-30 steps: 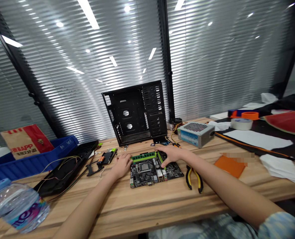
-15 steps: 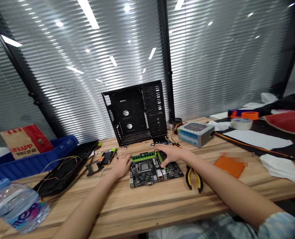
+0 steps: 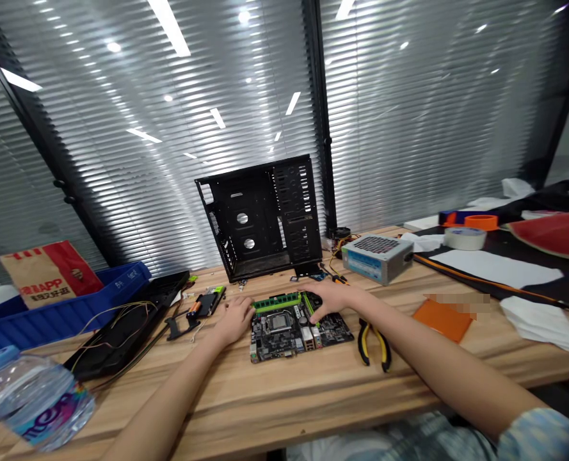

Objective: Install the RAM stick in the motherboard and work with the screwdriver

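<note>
A motherboard [image 3: 291, 336] lies flat on the wooden table in front of me, its silver processor socket [image 3: 278, 322] uncovered. Along its far side sits a green memory module [image 3: 277, 301]. My left hand [image 3: 236, 318] rests at the board's far left corner, fingers stretched and touching or very near its edge. My right hand [image 3: 329, 298] arches over the right part, thumb and fingers apart; the far fingertips are partly hidden, so contact there is unclear. Black-and-yellow pliers [image 3: 374, 346] lie just right of the board, under my right forearm.
Behind the board stands an open black computer case [image 3: 265, 218], with a power supply [image 3: 379, 256] to its right. Leftward are a black panel [image 3: 116, 339] with wires, a blue bin [image 3: 121, 285] and a water bottle [image 3: 37, 397]. An orange sheet [image 3: 442, 320] lies right.
</note>
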The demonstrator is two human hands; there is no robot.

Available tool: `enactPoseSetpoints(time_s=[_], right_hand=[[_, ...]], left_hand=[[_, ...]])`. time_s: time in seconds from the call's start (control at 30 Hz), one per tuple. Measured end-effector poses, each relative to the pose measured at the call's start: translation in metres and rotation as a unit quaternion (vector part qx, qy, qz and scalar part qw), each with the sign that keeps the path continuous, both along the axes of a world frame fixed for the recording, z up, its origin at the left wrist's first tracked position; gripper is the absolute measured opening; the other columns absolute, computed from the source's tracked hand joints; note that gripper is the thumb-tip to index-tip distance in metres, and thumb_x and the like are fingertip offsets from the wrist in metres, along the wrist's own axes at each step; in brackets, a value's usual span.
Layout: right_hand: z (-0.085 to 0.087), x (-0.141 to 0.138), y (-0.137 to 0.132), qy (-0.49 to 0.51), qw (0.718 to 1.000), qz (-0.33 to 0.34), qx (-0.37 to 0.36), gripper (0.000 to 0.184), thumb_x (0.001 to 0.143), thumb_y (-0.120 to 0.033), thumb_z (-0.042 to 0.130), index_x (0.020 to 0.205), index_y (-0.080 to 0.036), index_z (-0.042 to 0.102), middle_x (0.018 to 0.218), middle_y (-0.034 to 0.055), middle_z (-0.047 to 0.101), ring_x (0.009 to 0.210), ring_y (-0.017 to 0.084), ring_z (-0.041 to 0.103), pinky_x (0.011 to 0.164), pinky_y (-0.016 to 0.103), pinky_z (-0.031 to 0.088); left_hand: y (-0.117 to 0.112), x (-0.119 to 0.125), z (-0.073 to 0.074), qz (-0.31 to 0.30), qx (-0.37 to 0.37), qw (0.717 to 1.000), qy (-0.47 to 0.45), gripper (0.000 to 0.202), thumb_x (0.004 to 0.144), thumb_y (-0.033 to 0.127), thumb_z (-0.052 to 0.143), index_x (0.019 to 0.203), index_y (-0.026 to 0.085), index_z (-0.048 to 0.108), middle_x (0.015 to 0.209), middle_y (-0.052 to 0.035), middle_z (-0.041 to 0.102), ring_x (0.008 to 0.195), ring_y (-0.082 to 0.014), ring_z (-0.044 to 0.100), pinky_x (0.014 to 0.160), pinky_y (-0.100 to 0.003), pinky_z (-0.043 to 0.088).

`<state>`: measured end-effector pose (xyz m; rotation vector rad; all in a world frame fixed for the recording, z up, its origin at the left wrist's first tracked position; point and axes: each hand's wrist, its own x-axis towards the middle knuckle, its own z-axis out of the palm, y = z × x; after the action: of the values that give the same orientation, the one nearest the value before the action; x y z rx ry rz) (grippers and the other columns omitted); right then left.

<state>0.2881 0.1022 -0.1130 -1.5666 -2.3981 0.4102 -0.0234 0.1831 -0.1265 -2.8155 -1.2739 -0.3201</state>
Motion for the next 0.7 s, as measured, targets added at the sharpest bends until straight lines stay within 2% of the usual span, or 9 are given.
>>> enactPoseSetpoints(time_s=[0.2,0.57,0.7], right_hand=[[-0.0034,0.0015,0.0028,0.005,1.000,-0.008,0.007,0.105,0.056,-0.065,0.077,0.145,-0.022,0.041,0.145,0.0142,0.046,0.130,0.036,0.045,0.107,0.044,0.036],[-0.0038,0.0005,0.0028,0.017,0.999,-0.002,0.028,0.095,0.055,-0.065,0.078,0.134,-0.021,0.049,0.139,0.0141,0.051,0.123,0.035,0.051,0.100,0.041,0.042],[-0.0075,0.0020,0.0051,0.024,0.999,0.004,0.034,0.103,0.054,-0.067,0.077,0.139,-0.019,0.045,0.143,0.0163,0.046,0.127,0.036,0.048,0.103,0.042,0.040]], left_hand=[[-0.0005,0.0000,0.0010,-0.001,0.001,1.000,0.004,0.030,0.097,0.034,0.032,0.113,0.022,0.055,0.125,-0.0101,0.059,0.120,-0.0255,0.048,0.099,-0.051,0.032],[-0.0024,0.0014,0.0025,0.005,0.004,1.000,0.012,0.031,0.097,0.034,0.032,0.113,0.023,0.056,0.124,-0.0102,0.059,0.120,-0.0263,0.049,0.099,-0.051,0.032],[-0.0033,0.0017,0.0036,0.005,0.000,1.000,0.012,0.032,0.097,0.034,0.032,0.114,0.022,0.056,0.125,-0.0109,0.059,0.119,-0.0260,0.049,0.099,-0.051,0.032]])
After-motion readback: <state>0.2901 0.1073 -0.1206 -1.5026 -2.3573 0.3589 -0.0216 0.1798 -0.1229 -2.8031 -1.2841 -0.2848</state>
